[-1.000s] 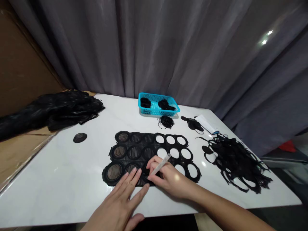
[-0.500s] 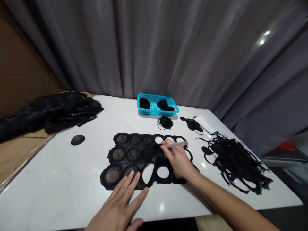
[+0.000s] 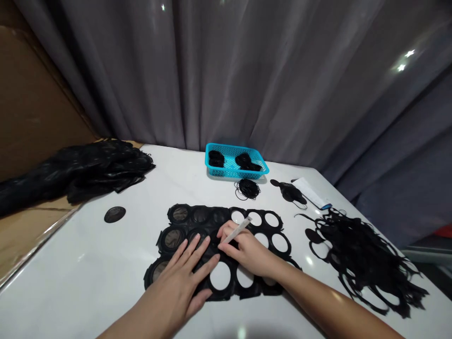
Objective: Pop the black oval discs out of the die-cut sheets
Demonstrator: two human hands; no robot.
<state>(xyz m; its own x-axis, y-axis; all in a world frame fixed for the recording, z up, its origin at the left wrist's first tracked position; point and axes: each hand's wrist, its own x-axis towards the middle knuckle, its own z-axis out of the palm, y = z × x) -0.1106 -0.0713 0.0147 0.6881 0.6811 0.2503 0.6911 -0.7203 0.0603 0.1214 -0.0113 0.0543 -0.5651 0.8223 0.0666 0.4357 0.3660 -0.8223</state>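
A black sheet (image 3: 204,255) of thin material with rows of round openings lies flat on the white table. Several openings at its left are filled with dark see-through discs; those at the right show white table. My left hand (image 3: 183,278) lies with fingers spread on the left-middle part of the sheet. My right hand (image 3: 247,249) is closed around a slim, flat silver tool (image 3: 237,230), its lower end at the sheet's middle, just right of my left fingertips. The tool's working tip is hidden. A single dark disc (image 3: 115,214) lies apart at the left.
Behind stands a turquoise basket (image 3: 265,168) with black bundles, a tangle of black rings (image 3: 249,188) before it. Black scraps (image 3: 367,259) heap at the right, near a white packet (image 3: 310,192). Bunched black material (image 3: 106,165) lies on cardboard at the left. A grey curtain (image 3: 240,70) hangs behind.
My left hand has moved up the sheet. My right hand has come lower and left, its tool tilting more steeply. The lower-middle opening, narrowed by stretching before, is round now.
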